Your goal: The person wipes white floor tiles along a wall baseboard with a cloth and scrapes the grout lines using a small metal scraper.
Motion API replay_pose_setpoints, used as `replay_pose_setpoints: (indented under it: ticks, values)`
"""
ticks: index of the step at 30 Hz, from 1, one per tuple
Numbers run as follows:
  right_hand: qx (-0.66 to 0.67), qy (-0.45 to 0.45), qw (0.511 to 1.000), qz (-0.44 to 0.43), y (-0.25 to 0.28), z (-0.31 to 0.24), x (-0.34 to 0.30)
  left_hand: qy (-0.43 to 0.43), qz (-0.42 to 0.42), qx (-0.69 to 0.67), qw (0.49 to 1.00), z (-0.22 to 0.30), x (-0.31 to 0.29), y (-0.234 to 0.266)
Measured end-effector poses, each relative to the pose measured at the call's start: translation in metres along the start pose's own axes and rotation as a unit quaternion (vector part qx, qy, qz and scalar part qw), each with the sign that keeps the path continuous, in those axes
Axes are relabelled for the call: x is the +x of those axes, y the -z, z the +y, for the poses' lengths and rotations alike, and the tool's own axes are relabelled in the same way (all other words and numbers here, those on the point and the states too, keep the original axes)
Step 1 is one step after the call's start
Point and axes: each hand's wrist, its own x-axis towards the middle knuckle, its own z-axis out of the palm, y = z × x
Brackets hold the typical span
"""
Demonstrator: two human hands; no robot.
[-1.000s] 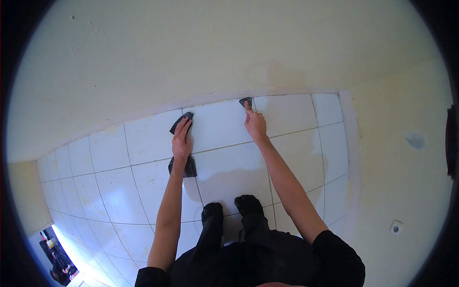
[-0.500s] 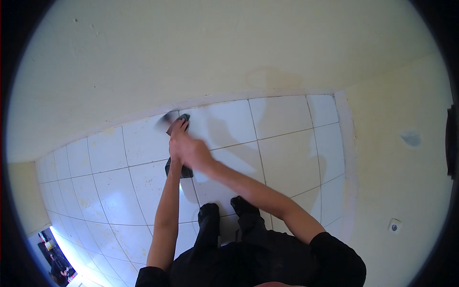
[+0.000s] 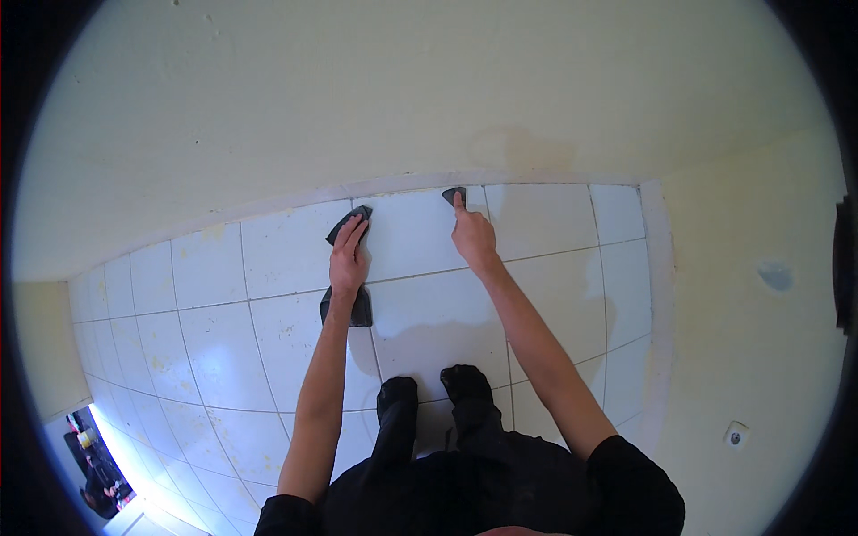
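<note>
My right hand (image 3: pixel 474 237) grips a small dark scraper (image 3: pixel 455 195), its wedge-shaped blade on the white tile close to the foot of the wall. The index finger lies along the tool; its handle is hidden in the hand. To the left, my left hand (image 3: pixel 349 261) has its fingers laid over a black piece (image 3: pixel 338 232) on the floor. Another black, box-like part (image 3: pixel 360 311) shows under the left wrist. Whether these two parts belong to one thing I cannot tell, since the hand covers the space between.
White floor tiles (image 3: pixel 438 308) carry yellowish smears toward the left. A pale wall (image 3: pixel 402 98) rises in front, another wall (image 3: pixel 715 295) with a socket (image 3: pixel 736 436) at right. My feet (image 3: pixel 465 382) stand close behind. Cluttered items (image 3: pixel 94 460) show at the lower left.
My right hand has swung from across the left hand out to the right, carrying the scraper along the wall's foot. The left hand remains on the black piece.
</note>
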Motion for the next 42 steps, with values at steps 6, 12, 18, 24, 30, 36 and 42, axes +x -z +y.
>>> replay_pose_setpoints:
  ticks: [6, 12, 18, 24, 30, 36, 42]
  values:
    - [0.016, -0.011, 1.000, -0.024, -0.010, -0.015, 0.009, 0.001, 0.003, 0.001, 1.000, -0.002, -0.001, 0.001]
    - [0.061, -0.036, 0.997, -0.021, -0.022, -0.018, 0.033, 0.000, -0.003, 0.015, 1.000, 0.001, 0.000, -0.001]
    - [0.016, -0.035, 0.999, -0.016, -0.022, -0.031, 0.013, 0.010, -0.007, 0.009, 1.000, 0.000, 0.000, 0.002]
    - [0.208, 0.030, 0.969, 0.130, -0.060, 0.001, 0.016, -0.002, -0.011, 0.003, 1.000, 0.004, 0.004, -0.002]
    - [0.159, 0.005, 0.982, 0.101, -0.067, -0.001, 0.013, 0.007, -0.010, 0.001, 1.000, 0.000, 0.000, 0.001]
    - [0.135, 0.020, 0.983, 0.124, -0.053, -0.003, 0.003, -0.005, 0.003, -0.002, 1.000, -0.001, -0.001, -0.001]
    - [0.171, 0.077, 0.973, 0.132, -0.034, -0.024, -0.019, -0.003, -0.007, 0.004, 1.000, 0.001, -0.001, -0.001]
